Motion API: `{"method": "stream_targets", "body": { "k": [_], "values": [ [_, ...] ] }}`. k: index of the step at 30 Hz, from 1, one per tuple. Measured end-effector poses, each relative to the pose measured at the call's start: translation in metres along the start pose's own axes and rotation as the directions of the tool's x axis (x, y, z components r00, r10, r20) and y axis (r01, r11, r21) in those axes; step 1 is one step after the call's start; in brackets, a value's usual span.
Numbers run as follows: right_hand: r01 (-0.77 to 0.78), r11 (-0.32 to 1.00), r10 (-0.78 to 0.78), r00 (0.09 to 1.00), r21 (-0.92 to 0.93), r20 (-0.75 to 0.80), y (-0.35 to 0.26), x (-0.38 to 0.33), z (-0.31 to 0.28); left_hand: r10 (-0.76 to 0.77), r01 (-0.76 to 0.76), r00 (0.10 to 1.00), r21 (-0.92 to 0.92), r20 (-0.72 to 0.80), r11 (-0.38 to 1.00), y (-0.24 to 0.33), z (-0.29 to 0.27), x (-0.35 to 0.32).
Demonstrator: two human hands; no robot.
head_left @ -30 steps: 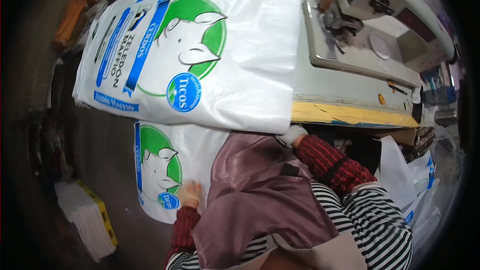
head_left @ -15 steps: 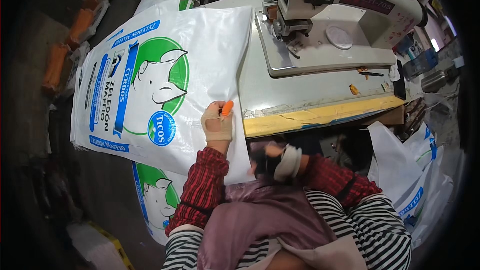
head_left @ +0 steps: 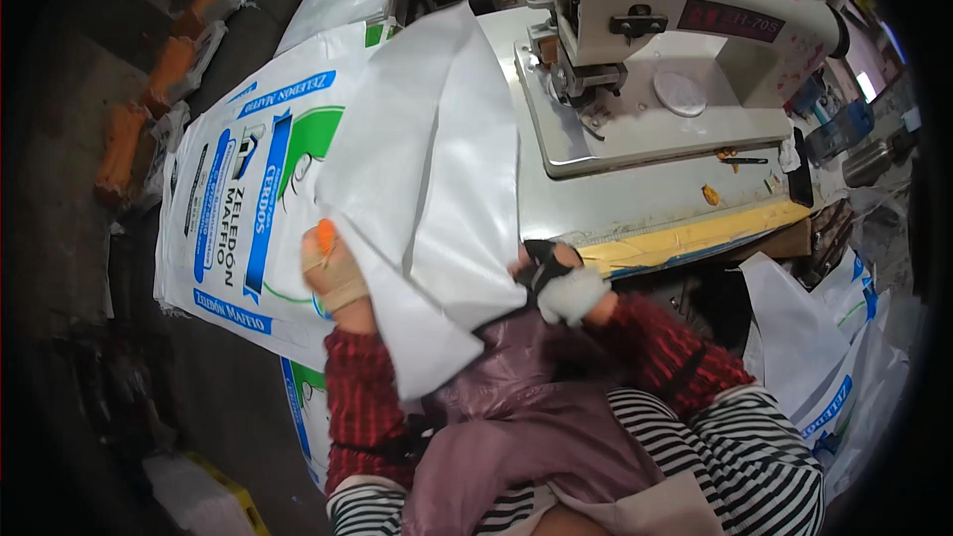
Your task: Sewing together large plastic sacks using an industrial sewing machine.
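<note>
A large white woven sack (head_left: 427, 169) with blue and green print lies to the left on the worktable. Its open-end edge is folded over, so a plain white side stands up between my hands. My left hand (head_left: 336, 268), in a beige wrap with an orange finger cover, is closed on the turned-over edge. At the near right corner of the folded part, my right hand (head_left: 556, 283) closes on the sack's edge. That hand wears a black covering and a white wrist band; its fingertips are partly hidden and slightly blurred.
A cream industrial sewing machine (head_left: 715, 30) stands on the table at the far right. Yellow tape (head_left: 685, 240) runs along the table's near edge. Several sacks (head_left: 814, 328) are heaped at the right. Orange bundles (head_left: 124, 144) line the far left. Another printed sack (head_left: 303, 397) hangs below.
My left hand has moved left, turning the sack's right part over so its plain side shows. My right hand has come up from my lap to the sack's near edge.
</note>
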State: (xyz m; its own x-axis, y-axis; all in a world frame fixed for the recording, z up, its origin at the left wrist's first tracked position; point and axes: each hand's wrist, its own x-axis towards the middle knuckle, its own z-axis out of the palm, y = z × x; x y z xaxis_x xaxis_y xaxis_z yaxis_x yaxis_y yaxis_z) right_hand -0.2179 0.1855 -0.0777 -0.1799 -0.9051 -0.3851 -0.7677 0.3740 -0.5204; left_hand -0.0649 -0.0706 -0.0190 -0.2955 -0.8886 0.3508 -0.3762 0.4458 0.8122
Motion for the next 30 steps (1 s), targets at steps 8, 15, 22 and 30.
{"method": "stream_targets", "body": {
  "k": [8,15,22,30],
  "values": [
    [-0.219,0.455,0.464,0.885,0.863,-0.020,-0.034,0.056,-0.084,0.452,-0.520,0.851,0.302,0.268,0.799,0.071,-0.082,-0.031],
    [0.396,0.852,0.051,0.588,0.342,-0.807,-0.067,0.053,-0.100,0.370,-0.442,0.897,0.512,0.242,0.736,0.153,-0.140,0.049],
    [0.361,0.915,-0.070,0.584,0.182,-0.808,-0.032,-0.024,-0.048,0.139,-0.098,0.960,-0.172,0.245,0.980,0.126,0.010,0.140],
    [0.263,0.918,0.092,0.588,0.297,-0.803,-0.004,-0.044,-0.026,0.193,-0.142,0.981,-0.754,-0.020,0.642,0.245,0.057,0.070]
  ]
}}
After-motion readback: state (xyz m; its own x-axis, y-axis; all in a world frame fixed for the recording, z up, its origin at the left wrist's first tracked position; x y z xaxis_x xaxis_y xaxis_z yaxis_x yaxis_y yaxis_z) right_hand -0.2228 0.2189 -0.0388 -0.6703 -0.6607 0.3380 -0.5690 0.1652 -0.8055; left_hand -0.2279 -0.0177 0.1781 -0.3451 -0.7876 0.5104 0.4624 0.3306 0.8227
